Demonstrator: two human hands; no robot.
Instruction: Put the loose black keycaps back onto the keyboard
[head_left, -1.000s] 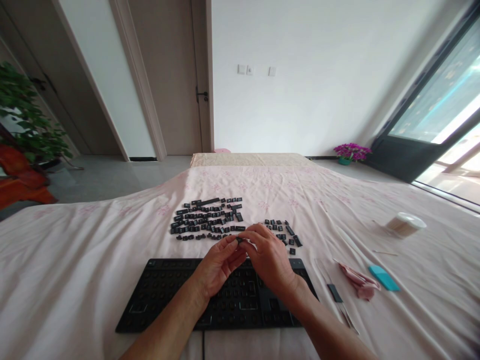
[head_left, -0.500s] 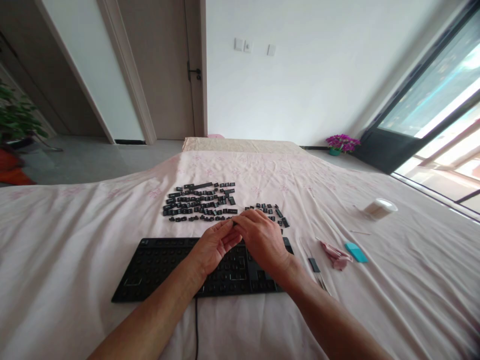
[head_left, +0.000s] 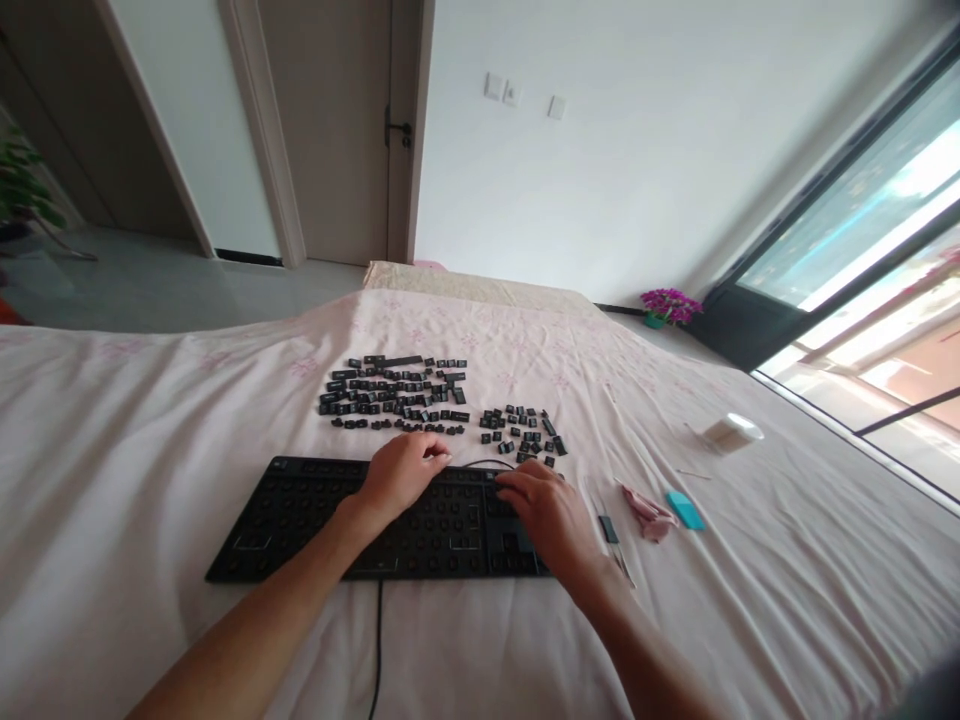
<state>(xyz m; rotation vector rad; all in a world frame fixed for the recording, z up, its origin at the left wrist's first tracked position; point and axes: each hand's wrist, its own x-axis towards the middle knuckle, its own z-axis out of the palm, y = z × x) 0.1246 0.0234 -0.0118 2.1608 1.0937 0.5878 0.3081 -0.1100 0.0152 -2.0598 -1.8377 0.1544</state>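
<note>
Although a leafy plant (head_left: 26,185) shows at the left edge of the frame, the main things lie in the lower middle, on a pale pink cover (head_left: 142,480). Leftmost among them is a black keyboard (head_left: 292,510), its long axis running across the frame, with many keys missing from its face; a dark cord (head_left: 379,640) runs from its lower edge towards the bottom. Just above the keyboard, near the centre, a large group of loose keys (head_left: 394,387) lies in rough rows. The left hand (head_left: 401,472) is over the keyboard's upper middle, fingers curled with thumb and forefinger close together; I cannot tell whether they hold anything. This larger group lies just above those fingers, nearer to the left hand. Further right, a smaller group of keys (head_left: 529,437) lies above the keyboard's upper right corner and nearer to the right hand (head_left: 545,505), whose fingers bend over the keyboard's right part; whether they pinch something is hidden. To the right come tweezers (head_left: 609,530), a crumpled pink cloth (head_left: 649,515) and a flat blue piece (head_left: 685,510). Rightmost is a round tub (head_left: 733,433), with tan contents too small to make out.
</note>
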